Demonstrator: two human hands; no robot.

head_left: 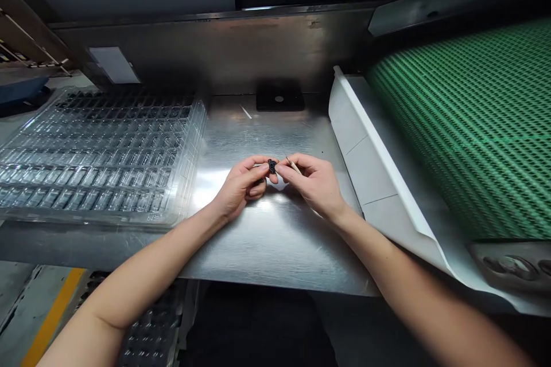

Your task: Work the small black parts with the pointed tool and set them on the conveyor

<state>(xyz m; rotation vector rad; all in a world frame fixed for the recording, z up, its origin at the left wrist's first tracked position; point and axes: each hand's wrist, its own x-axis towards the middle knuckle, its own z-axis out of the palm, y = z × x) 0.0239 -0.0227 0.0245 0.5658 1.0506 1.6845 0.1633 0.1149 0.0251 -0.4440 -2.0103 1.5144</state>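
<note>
Above the steel tabletop, my left hand pinches a small black plastic part between thumb and fingers. The part looks rounded with openings in it; finer detail is too small to make out. Just to its right, my right hand is closed around a slim pale-handled tool with a thin dark tip. My right thumb and fingertips meet the right side of the black part. Whether the tool's tip touches the part, I cannot tell.
Stacked clear plastic trays with dark parts in their pockets lie to the left. A flat black block sits at the back. On the right, a white side guard borders a green mesh conveyor belt. More dark trays are below the table edge.
</note>
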